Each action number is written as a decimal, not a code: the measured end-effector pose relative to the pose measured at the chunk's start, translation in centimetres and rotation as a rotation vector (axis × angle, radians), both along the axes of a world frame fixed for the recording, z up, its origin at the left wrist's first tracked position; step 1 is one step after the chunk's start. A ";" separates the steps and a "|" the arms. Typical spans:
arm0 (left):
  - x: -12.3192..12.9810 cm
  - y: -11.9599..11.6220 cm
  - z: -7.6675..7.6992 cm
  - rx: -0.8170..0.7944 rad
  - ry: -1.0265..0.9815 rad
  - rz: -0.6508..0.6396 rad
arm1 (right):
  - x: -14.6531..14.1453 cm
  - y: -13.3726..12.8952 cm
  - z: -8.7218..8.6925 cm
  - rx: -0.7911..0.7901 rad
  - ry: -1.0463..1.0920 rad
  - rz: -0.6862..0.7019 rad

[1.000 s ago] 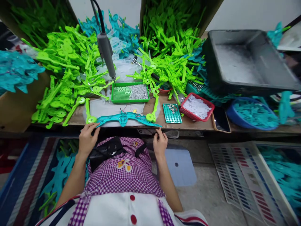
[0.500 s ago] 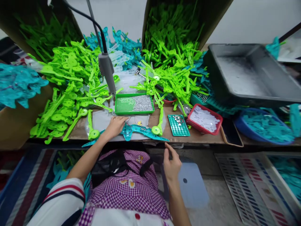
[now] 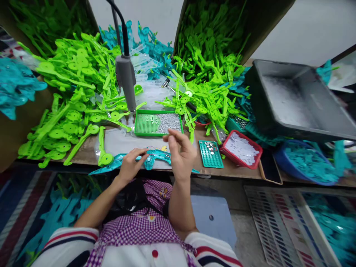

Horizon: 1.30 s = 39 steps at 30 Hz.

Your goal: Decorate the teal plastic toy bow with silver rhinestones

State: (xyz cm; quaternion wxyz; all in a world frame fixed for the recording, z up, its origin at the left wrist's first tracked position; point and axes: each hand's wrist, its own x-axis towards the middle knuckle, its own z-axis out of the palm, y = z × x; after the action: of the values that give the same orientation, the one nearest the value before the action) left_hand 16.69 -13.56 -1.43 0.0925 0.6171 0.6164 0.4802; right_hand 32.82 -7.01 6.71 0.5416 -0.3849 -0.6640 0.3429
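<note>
A long, winged teal plastic part (image 3: 150, 159) lies along the table's front edge, with thin wires and a small yellow piece (image 3: 164, 148) at its middle. My left hand (image 3: 132, 163) is closed on this part, just left of its centre. Raised above its right half is my right hand (image 3: 182, 154), thumb and fingers drawn together at the lower edge of the green tray (image 3: 146, 134); what they hold, if anything, is too small to name. Small silvery pieces fill that tray's right side. A grey electric screwdriver (image 3: 126, 81) hangs above the tray's left end.
Lime-green parts (image 3: 69, 111) are heaped at left and behind. A lime-green arm (image 3: 104, 157) lies beside the teal part. To the right are a teal tray (image 3: 210, 159), a red basket (image 3: 236, 161), a blue basin (image 3: 292, 168) and a grey bin (image 3: 267, 126). A hammer (image 3: 167, 83) lies behind.
My right hand has risen from below the table edge to above the teal part, beside the green tray. My left hand has drawn slightly back and its fingers have closed. The view has shifted a little.
</note>
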 end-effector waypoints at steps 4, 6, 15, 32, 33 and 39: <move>1.1 -0.7 0.2 -0.106 -0.284 0.070 | 0.2 -1.7 -4.1 0.082 -0.293 0.164; 1.7 -0.9 0.2 -0.158 -0.372 0.023 | 0.5 -3.0 -6.7 0.123 -0.427 0.151; 0.5 -1.6 0.3 -0.111 -0.181 -0.056 | 0.0 -4.1 -9.3 0.215 -0.415 0.036; -0.4 3.5 -2.1 -0.271 0.233 -0.157 | 3.1 -3.8 -8.1 -0.025 -0.483 0.282; -0.5 3.4 -2.1 -0.272 0.231 -0.162 | 3.9 -3.5 -7.7 -0.082 -0.444 0.245; -1.2 2.8 -2.1 -0.219 0.239 -0.140 | 5.5 1.5 -4.9 -0.156 -0.315 -0.012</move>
State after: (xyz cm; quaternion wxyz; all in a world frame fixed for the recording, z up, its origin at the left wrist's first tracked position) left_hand 15.45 -10.79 -3.51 0.1188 0.6974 0.6272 0.3258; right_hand 38.31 -5.48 1.82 0.4013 -0.4787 -0.7099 0.3253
